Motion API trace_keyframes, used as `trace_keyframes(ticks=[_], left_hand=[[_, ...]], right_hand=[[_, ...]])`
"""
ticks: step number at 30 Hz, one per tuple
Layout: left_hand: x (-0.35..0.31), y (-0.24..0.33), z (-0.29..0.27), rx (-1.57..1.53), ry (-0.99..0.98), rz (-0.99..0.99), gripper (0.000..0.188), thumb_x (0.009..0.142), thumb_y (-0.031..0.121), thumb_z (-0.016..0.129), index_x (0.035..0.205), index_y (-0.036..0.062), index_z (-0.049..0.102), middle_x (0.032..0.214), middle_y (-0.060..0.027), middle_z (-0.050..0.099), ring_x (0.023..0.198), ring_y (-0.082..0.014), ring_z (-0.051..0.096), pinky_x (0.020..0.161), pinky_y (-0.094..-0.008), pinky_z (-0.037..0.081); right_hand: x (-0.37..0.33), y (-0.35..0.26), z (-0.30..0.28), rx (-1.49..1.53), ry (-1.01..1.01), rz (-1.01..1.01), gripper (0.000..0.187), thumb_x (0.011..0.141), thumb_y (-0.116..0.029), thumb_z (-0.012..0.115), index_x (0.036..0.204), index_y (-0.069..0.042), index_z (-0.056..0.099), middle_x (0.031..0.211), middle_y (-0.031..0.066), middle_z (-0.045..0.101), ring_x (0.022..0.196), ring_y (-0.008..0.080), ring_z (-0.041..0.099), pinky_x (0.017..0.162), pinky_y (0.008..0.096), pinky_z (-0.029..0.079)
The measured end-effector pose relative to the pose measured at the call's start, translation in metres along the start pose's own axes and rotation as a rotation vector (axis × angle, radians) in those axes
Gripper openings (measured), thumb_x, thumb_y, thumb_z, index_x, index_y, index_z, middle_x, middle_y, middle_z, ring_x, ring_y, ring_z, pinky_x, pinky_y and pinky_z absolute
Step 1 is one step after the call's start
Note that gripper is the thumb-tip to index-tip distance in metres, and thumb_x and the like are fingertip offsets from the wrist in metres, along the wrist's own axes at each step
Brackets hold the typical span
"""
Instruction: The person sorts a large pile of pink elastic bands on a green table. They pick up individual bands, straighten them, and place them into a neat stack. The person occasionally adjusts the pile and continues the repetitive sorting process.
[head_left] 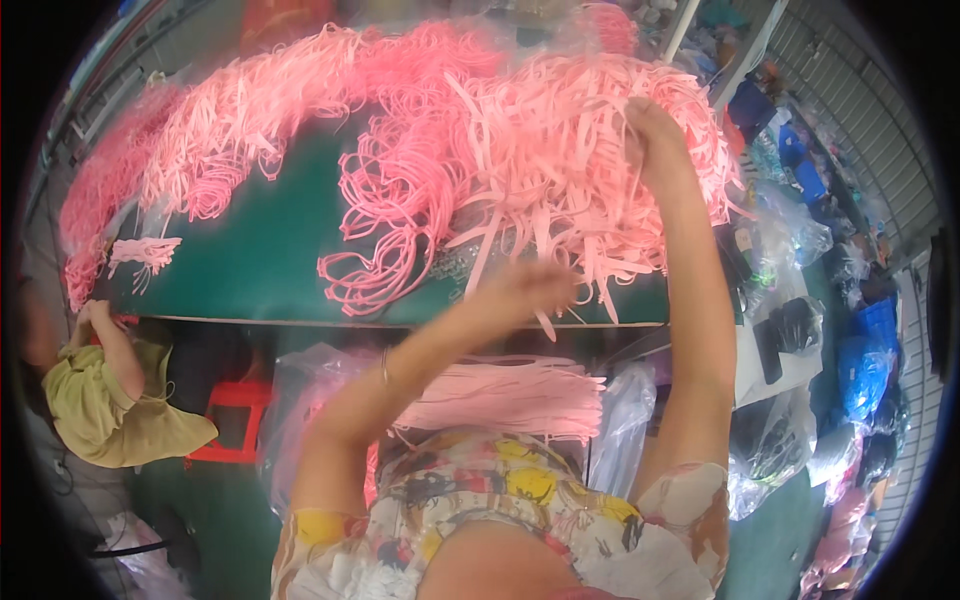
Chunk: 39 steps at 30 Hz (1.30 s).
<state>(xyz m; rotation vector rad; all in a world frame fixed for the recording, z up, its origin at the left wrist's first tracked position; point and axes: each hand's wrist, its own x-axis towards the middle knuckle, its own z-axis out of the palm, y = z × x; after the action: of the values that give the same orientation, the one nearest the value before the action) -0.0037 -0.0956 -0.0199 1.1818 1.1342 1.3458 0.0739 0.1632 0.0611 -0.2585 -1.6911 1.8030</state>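
Observation:
A large heap of pale pink flat straps (560, 150) covers the right part of the green table (270, 240). Into the right side of this heap reaches my right hand (652, 135); its fingertips are partly lost among the straps. My left hand (540, 288) hovers over the heap's near ends, by the table's front edge, its fingers smeared by motion. What either hand grips, if anything, does not show. Darker pink thin cords (400, 190) lie looped just left of the heap. Below the table edge, close to my body, lies a bundle of straightened pink straps (500, 395).
More pink straps (250, 100) run along the table's far and left sides, with a small bundle (145, 252) at the left corner. A co-worker in an olive top (110, 400) sits at left near a red stool (232, 420). Plastic bags (785, 440) crowd the right side.

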Motion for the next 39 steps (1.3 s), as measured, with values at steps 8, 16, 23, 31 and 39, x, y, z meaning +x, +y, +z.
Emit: trace_keyframes(ticks=[8, 16, 23, 31, 39], left_hand=[[0.122, 0.064, -0.021, -0.879, 0.092, -0.115, 0.045, 0.093, 0.032, 0.044, 0.117, -0.0058, 0.044, 0.117, -0.0200, 0.053, 0.104, -0.0289, 0.052, 0.094, -0.0402, 0.040], [0.107, 0.073, -0.022, -0.845, 0.203, 0.249, 0.039, 0.092, 0.014, 0.046, 0.124, -0.0074, 0.038, 0.125, -0.0213, 0.047, 0.118, -0.0289, 0.045, 0.101, -0.0403, 0.037], [0.030, 0.081, -0.042, -0.767, 0.236, 0.325, 0.040, 0.091, 0.018, 0.049, 0.125, -0.0021, 0.042, 0.125, -0.0170, 0.049, 0.116, -0.0269, 0.047, 0.099, -0.0396, 0.039], [-0.111, 0.002, -0.083, -0.501, 0.341, 0.265, 0.036, 0.088, 0.030, 0.056, 0.110, 0.0014, 0.057, 0.096, -0.0107, 0.063, 0.090, -0.0204, 0.059, 0.079, -0.0338, 0.047], [-0.261, -0.188, -0.075, -0.542, 0.795, -0.345, 0.030, 0.077, 0.010, 0.067, 0.103, -0.0037, 0.057, 0.096, -0.0104, 0.062, 0.080, -0.0186, 0.060, 0.064, -0.0331, 0.049]], right_hand=[[-0.084, -0.061, 0.044, -0.159, 0.138, -0.059, 0.014, 0.086, -0.009, 0.054, 0.096, 0.001, 0.055, 0.072, 0.0029, 0.058, 0.047, 0.0039, 0.039, 0.041, 0.0172, 0.027], [-0.200, -0.048, 0.023, -0.182, 0.214, 0.046, 0.014, 0.086, -0.007, 0.054, 0.098, 0.000, 0.055, 0.072, 0.0058, 0.059, 0.047, 0.0032, 0.038, 0.042, 0.0170, 0.026], [-0.249, -0.033, 0.022, -0.052, 0.235, 0.048, 0.015, 0.085, -0.005, 0.054, 0.098, 0.001, 0.055, 0.074, 0.0084, 0.060, 0.045, 0.0035, 0.035, 0.042, 0.0166, 0.026], [-0.294, 0.007, 0.023, -0.223, 0.199, 0.371, 0.012, 0.081, -0.004, 0.058, 0.092, 0.000, 0.059, 0.072, 0.0031, 0.062, 0.062, 0.0068, 0.055, 0.055, 0.0178, 0.040], [-0.337, 0.137, 0.037, -1.254, -0.355, 0.590, 0.023, 0.081, -0.022, 0.059, 0.096, -0.004, 0.056, 0.088, 0.0146, 0.064, 0.080, 0.0325, 0.062, 0.068, 0.0408, 0.048]])
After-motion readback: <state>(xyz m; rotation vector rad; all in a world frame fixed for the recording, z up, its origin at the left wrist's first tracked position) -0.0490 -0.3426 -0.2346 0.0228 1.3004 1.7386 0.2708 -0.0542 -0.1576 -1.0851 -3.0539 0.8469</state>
